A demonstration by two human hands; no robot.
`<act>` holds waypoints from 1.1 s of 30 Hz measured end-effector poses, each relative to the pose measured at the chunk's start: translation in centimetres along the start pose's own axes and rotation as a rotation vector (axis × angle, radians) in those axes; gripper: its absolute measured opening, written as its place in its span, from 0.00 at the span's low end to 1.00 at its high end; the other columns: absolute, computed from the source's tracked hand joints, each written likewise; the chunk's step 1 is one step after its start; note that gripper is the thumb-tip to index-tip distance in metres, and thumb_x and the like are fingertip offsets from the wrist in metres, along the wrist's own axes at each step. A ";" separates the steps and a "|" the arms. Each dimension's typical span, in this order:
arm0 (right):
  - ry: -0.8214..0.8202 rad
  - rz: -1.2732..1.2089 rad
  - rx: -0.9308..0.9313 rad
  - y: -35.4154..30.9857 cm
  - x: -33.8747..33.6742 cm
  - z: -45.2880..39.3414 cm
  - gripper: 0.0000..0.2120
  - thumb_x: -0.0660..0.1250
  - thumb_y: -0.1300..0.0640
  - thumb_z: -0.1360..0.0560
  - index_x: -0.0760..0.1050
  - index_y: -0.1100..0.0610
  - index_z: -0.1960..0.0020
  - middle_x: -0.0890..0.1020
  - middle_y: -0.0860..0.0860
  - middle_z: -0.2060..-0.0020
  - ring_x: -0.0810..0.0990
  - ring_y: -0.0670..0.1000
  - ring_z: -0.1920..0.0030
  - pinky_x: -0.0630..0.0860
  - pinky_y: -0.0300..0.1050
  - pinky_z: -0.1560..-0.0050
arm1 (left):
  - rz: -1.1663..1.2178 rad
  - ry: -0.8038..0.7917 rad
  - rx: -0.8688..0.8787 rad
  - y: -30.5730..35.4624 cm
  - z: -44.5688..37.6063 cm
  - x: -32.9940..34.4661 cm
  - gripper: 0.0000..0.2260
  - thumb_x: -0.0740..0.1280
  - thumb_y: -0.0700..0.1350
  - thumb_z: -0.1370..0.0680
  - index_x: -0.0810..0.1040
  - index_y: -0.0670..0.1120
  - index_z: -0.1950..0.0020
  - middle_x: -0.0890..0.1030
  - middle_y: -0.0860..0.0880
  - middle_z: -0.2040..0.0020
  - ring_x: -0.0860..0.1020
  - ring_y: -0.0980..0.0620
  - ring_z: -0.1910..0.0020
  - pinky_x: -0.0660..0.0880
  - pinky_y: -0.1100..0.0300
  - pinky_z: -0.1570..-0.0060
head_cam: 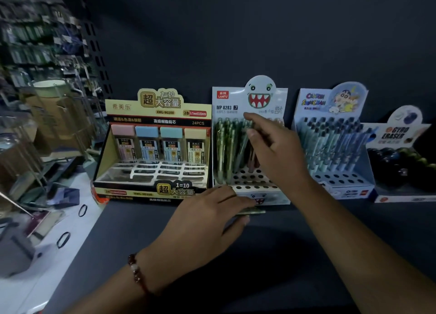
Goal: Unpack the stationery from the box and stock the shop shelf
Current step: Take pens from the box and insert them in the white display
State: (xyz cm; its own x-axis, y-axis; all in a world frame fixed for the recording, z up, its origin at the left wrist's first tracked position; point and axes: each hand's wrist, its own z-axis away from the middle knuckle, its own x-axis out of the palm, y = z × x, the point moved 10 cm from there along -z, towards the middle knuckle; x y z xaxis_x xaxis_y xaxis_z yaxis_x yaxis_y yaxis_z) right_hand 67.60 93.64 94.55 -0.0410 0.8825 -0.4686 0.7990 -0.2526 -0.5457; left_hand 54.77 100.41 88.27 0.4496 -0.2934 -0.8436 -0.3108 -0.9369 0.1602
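A white monster-face display box [238,101] of mechanical pencils stands on the dark shelf [271,243]. Green and pink pencils [226,148] stand upright in its holed rack, whose front holes are bare. My right hand [273,148] reaches into the box from the right, its thumb and fingers among the pencil tops; whether it pinches one is unclear. My left hand [207,217] rests on the shelf in front of the box and holds green pencils [253,212], whose ends stick out under the fingers. A bead bracelet is on that wrist.
Left of the pencil box stands a yellow lead-refill display [155,146]; to its right are a cartoon pen display [335,144] and a gyro eraser box [403,158]. The shelf's left edge drops to a cluttered floor with cardboard boxes [54,118] and wire racks.
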 end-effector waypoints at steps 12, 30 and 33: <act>-0.026 0.006 0.034 0.9 0.8 0.6 0.17 0.63 0.56 0.18 0.74 0.51 0.31 0.77 0.39 0.55 0.75 0.33 0.60 0.69 0.26 0.53 | -0.013 0.048 0.036 0.7 -0.2 -0.3 0.14 0.60 0.52 0.19 0.79 0.51 0.37 0.79 0.54 0.49 0.77 0.55 0.52 0.72 0.63 0.52; -0.102 -0.008 0.129 0.7 1.9 1.5 0.25 0.63 0.52 0.19 0.62 0.43 0.24 0.75 0.43 0.35 0.74 0.40 0.40 0.74 0.42 0.41 | 0.008 0.087 -0.066 -1.9 0.2 -1.1 0.13 0.62 0.53 0.20 0.79 0.53 0.38 0.79 0.58 0.48 0.76 0.59 0.50 0.74 0.64 0.51; -0.015 -0.100 0.099 -0.6 -0.1 2.0 0.20 0.64 0.50 0.20 0.69 0.42 0.30 0.75 0.38 0.45 0.76 0.39 0.48 0.76 0.41 0.48 | 0.005 0.140 -0.065 -2.3 0.3 -1.7 0.13 0.63 0.52 0.20 0.80 0.51 0.38 0.79 0.58 0.48 0.75 0.60 0.50 0.70 0.68 0.50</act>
State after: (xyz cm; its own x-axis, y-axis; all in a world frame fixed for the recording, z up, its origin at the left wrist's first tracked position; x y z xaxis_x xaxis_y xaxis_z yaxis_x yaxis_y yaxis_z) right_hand 65.95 92.91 93.52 -0.1268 0.8996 -0.4180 0.7271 -0.2024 -0.6561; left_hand 54.48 103.12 89.23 0.5616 -0.3176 -0.7640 -0.2609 -0.9443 0.2008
